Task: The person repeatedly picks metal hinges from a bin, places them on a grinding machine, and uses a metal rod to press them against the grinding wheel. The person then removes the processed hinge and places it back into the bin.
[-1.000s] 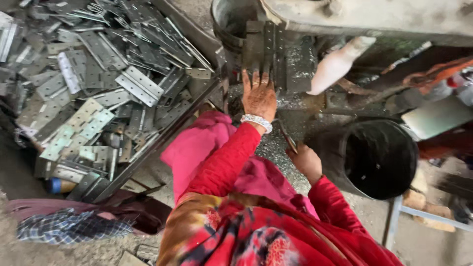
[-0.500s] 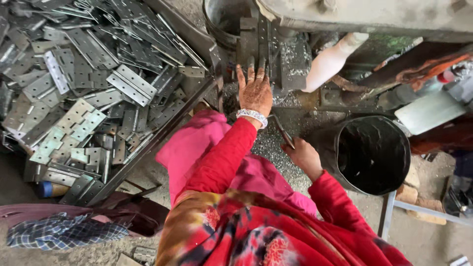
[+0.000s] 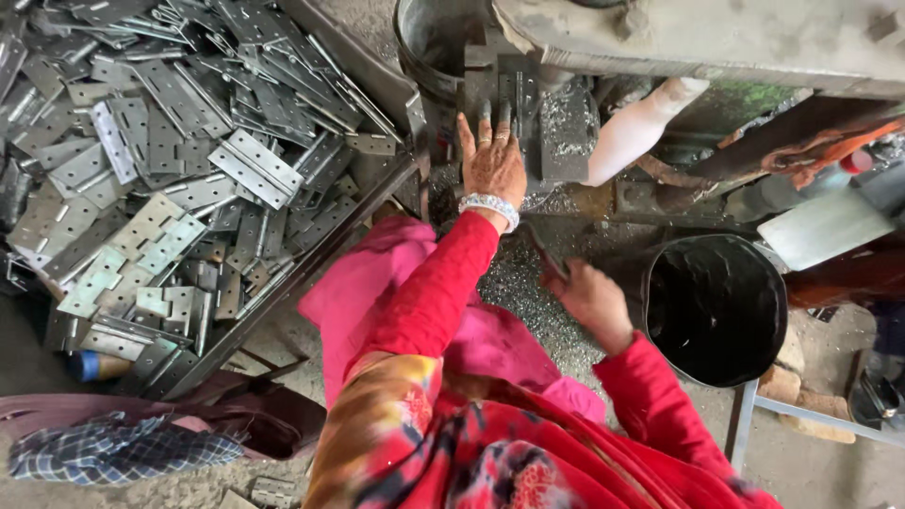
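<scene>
**Left hand stays on the hinge plate, right hand closes on the rod**

My left hand (image 3: 492, 165) holds where it was a second ago, fingers (image 3: 466, 132) spread flat on the hinge plate (image 3: 514, 99) in the machine fixture (image 3: 566, 132). My right hand (image 3: 592, 300) has edged closer, curled around a thin rod (image 3: 547, 256). Heaped hinges (image 3: 170, 160) crowd the left; a black bucket (image 3: 716, 306) sits just right.

A single head-worn camera looked almost straight down from above the person's shoulders, close enough that the red sleeves filled the near edge. It faced a grey machine (image 3: 528, 113) at the far side, where the left hand (image 3: 490, 165) lay. A heap of metal hinges (image 3: 170, 170) filled the left, a black bucket (image 3: 716, 306) sat right. No second view shared the scene.
</scene>
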